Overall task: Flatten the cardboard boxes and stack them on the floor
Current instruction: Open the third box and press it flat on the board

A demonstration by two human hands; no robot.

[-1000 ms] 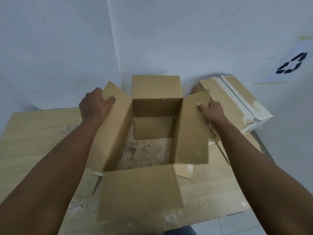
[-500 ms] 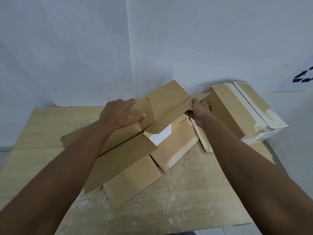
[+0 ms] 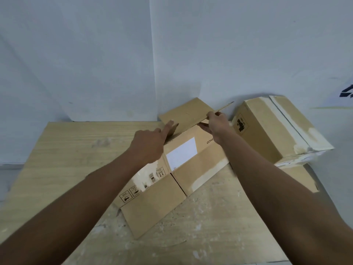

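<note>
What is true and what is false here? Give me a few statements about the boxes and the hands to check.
1. The flat box lies collapsed on the board. True.
2. The right hand is empty. False: it pinches a flap at the box's far edge.
3. A second box on the right is not flattened. True.
4. The label on the flat box is black. False: it is white.
5. The left hand grips a flap. False: it rests on the flat box with fingers stretched out.
</note>
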